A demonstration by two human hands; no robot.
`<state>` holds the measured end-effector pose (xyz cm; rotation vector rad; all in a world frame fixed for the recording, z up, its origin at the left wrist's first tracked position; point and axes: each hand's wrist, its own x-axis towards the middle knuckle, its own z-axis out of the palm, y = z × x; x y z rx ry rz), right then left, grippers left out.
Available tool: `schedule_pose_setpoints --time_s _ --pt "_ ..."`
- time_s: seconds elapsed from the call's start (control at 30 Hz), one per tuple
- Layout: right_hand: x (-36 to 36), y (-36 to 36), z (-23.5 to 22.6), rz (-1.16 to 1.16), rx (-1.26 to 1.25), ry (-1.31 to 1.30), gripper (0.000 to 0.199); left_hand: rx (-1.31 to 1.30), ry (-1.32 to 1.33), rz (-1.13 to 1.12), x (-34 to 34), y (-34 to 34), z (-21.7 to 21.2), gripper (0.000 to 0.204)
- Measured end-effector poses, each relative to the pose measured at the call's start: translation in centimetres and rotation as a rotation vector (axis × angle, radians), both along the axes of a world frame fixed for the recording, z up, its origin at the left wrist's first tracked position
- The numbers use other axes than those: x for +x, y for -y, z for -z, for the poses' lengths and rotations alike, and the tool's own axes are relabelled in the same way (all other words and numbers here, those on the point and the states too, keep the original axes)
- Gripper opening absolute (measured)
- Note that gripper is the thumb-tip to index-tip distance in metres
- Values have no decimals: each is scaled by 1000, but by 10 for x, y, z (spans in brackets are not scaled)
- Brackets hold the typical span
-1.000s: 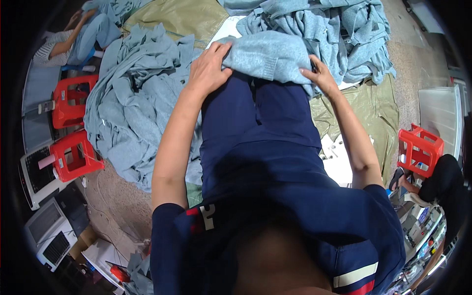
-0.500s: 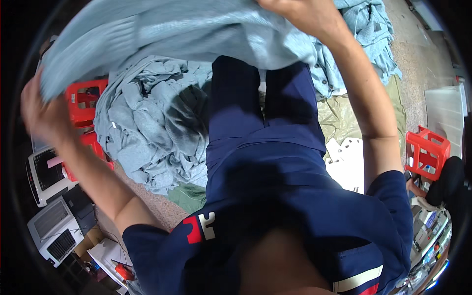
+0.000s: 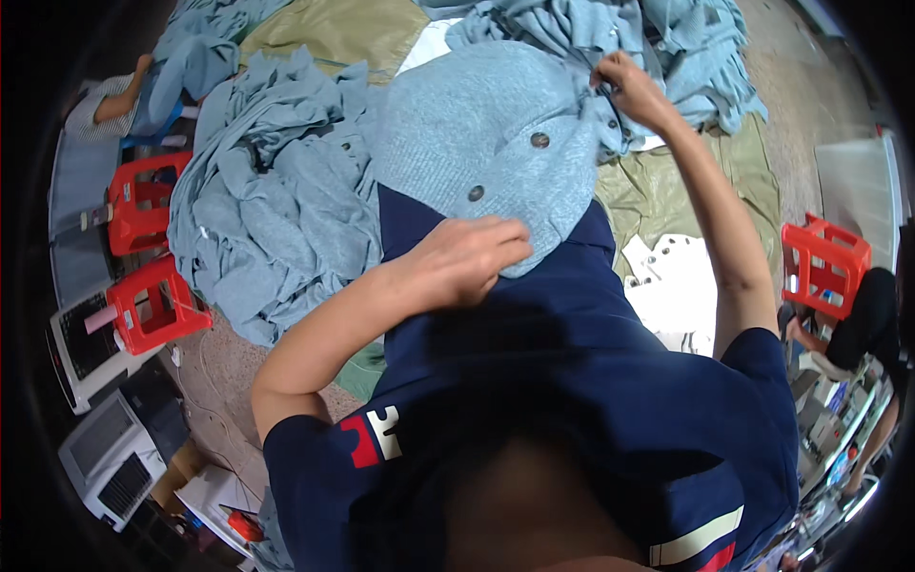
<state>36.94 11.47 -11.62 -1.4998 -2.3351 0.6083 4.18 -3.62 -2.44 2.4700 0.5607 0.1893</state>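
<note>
Smoothing hands (image 3: 467, 262) (ribbed, buttoned blue knit cardigan (image 3: 486, 143))

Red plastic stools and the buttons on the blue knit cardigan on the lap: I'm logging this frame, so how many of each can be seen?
Red plastic stools: 3, one at the upper left, one below it, one at the right
Buttons showing on the light blue cardigan: 2, an upper one and a lower one
Total: 5

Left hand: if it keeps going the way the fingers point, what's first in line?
The left hand already rests on the light blue buttoned cardigan; further along, likely its lower button. Depth is unclear.
</note>
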Motion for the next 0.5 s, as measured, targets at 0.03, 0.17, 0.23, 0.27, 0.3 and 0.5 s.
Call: schedule_pose_setpoints --time_s 0.03,0.17,0.23,0.27,0.3,0.5 --pt "4 17 19 142 16 -82 32 -83 76 20 10 -7 6 36" --pt "-32 87 3 307 -39 -437 17 -282 135 88 27 -12 3 29" --pt "-61 124 -23 311 -120 -589 12 -311 123 102 27 -18 -1 25" --pt "-71 140 -26 217 -57 -623 10 -374 97 105 26 -23 -6 23" --pt "-80 155 -34 179 -56 -588 11 -439 66 98 23 -27 -9 21" --pt "-92 176 -40 109 73 -481 26 -905 75 -367 -24 -94 5 23"
